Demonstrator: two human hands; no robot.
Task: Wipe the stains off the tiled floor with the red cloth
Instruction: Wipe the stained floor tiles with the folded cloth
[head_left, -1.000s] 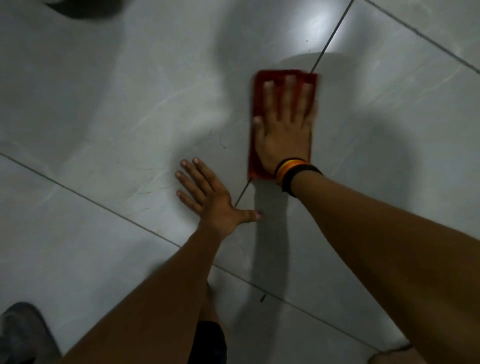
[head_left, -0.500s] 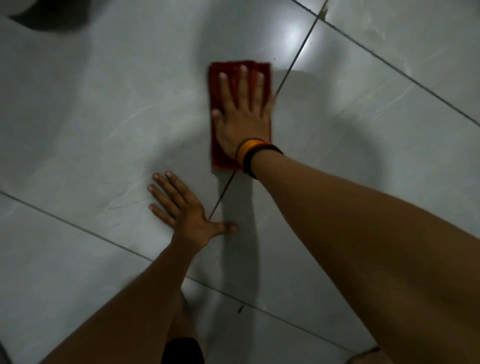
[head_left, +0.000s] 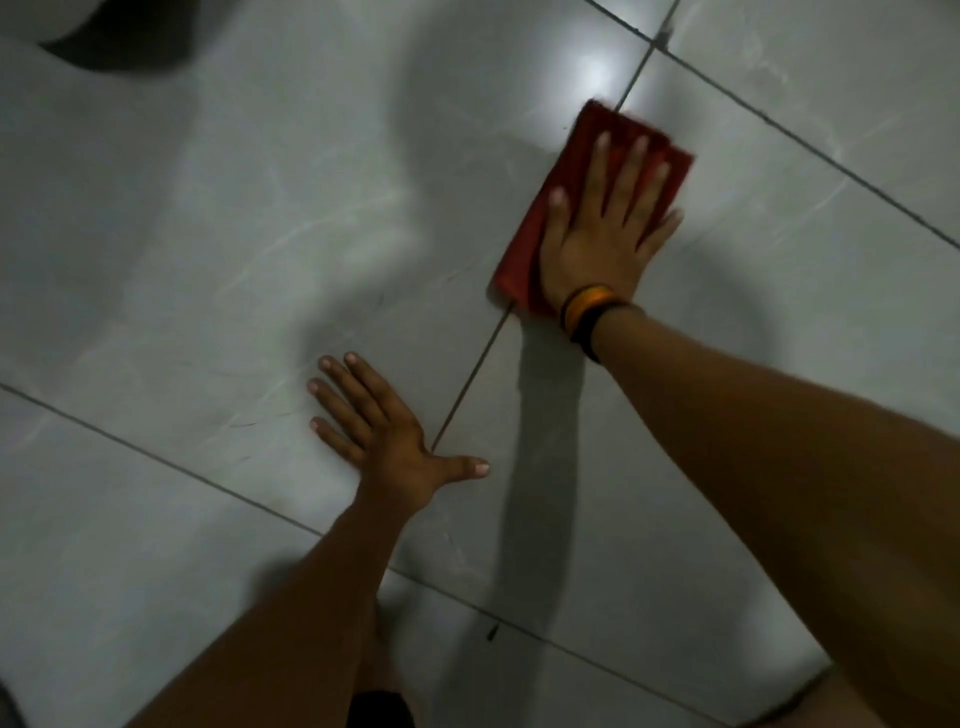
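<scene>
Right hand (head_left: 602, 228) lies flat, fingers spread, pressing red cloth (head_left: 524, 249) onto tiled floor (head_left: 208, 260), w/ cloth across a grout line (head_left: 467, 384). Left hand (head_left: 379, 431) is splayed flat on the tile nearby, holding nothing.

The scene is dim and grey-toned. A bright patch of glare sits on the glossy tiled floor (head_left: 218, 249) near the far grout crossing, just beyond the red cloth (head_left: 587, 192), suggesting a light overhead. Broad soft shadows cover the tiles around both arms, with a darker strip under the right forearm. The cloth's far edge is smeared by motion blur; the whole picture is soft and grainy.
</scene>
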